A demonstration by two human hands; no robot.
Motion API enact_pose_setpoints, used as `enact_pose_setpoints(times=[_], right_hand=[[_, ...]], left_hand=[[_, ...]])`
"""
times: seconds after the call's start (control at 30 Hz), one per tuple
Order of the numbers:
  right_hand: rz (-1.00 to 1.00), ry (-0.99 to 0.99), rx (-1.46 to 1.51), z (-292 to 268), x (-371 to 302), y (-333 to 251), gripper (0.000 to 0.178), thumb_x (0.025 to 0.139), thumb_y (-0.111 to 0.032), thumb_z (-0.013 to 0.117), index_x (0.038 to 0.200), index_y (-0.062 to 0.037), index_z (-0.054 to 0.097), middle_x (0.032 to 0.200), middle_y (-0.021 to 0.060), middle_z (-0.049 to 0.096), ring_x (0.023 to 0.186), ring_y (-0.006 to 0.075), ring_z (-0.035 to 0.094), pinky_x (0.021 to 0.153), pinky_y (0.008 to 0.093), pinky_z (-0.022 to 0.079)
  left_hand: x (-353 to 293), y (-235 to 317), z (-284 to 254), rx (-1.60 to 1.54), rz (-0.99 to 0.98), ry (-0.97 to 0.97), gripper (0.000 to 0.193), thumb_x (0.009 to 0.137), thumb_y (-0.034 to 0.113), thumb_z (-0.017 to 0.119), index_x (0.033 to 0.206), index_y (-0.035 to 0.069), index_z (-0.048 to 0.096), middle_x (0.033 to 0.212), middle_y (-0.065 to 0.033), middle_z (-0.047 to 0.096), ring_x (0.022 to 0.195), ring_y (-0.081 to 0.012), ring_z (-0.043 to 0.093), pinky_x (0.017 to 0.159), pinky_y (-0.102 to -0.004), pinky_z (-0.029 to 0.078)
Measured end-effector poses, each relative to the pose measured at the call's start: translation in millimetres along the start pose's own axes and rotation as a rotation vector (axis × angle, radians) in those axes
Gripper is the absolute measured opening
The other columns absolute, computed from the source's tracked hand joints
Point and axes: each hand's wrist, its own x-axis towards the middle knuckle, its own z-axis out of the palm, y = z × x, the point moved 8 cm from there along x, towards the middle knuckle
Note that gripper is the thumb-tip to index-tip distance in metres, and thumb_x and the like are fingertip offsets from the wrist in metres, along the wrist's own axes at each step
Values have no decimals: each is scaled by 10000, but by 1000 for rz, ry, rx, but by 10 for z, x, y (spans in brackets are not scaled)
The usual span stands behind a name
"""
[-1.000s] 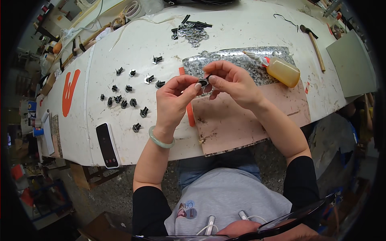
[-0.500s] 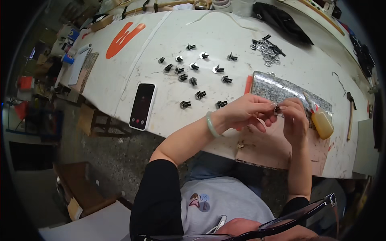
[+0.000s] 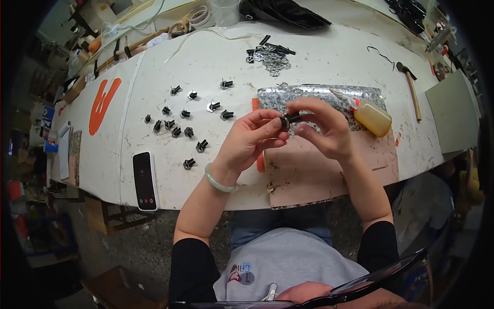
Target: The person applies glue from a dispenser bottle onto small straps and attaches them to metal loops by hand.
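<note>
My left hand (image 3: pixel 250 140) and my right hand (image 3: pixel 321 129) meet above a pinkish-brown work mat (image 3: pixel 329 172) on the white table (image 3: pixel 170 149). Both pinch one small black and silver metal part (image 3: pixel 287 120) between their fingertips. A pale green bangle (image 3: pixel 218 180) sits on my left wrist. Several finished small black parts (image 3: pixel 177 129) lie scattered on the table to the left of my hands. A speckled grey slab (image 3: pixel 309 95) lies just beyond my hands.
A yellow squeeze bottle (image 3: pixel 368 114) lies on the slab to the right. A hammer (image 3: pixel 410 87) rests at the far right, a pile of metal rings and black pieces (image 3: pixel 270 54) at the back, a black phone (image 3: pixel 144 180) near the front-left edge.
The view has swung back so the table sits more level and centred. My hands still hold the small part together, with little change in grip.
</note>
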Motion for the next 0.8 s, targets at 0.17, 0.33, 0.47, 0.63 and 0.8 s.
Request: enact_pose_setpoints(times=[0.17, 0.33, 0.47, 0.63, 0.8], right_hand=[[202, -54, 84, -27, -41, 262, 283, 875, -48, 575, 1146, 34, 560, 1045, 102, 542, 916, 142, 557, 736, 262, 536], [285, -45, 221, 27, -55, 334, 261, 853, -52, 608, 1101, 27, 585, 979, 81, 597, 812, 113, 603, 652, 236, 531], [463, -57, 347, 52, -105, 469, 252, 853, -80, 619, 1084, 15, 586, 936, 71, 627, 810, 118, 615, 644, 240, 530], [575, -92, 543, 102, -144, 551, 197, 855, -96, 622, 1016, 14, 590, 900, 69, 640, 815, 122, 625, 643, 244, 531], [442, -47, 312, 83, -131, 500, 138, 847, -53, 614, 972, 4, 604, 922, 50, 615, 790, 116, 612, 640, 245, 522]], left_hand=[[-27, 65, 35, 150, 106, 39, 201, 879, 80, 590, 1063, 0, 579, 912, -79, 634, 779, -151, 636, 702, -277, 552], [-38, 36, 0, 182, 105, 45, 196, 871, 72, 600, 1052, -2, 589, 926, -83, 639, 772, -151, 634, 702, -289, 554], [-37, 93, -15, 313, 167, 86, 188, 859, 82, 621, 1023, -7, 604, 902, -84, 650, 751, -143, 633, 671, -286, 554], [-34, 119, -11, 417, 209, 112, 190, 854, 96, 633, 1005, -17, 616, 855, -76, 656, 732, -137, 630, 653, -275, 551], [-44, 163, -11, 512, 259, 253, 287, 879, 116, 602, 1126, -30, 586, 899, -79, 649, 767, -133, 626, 676, -265, 552]])
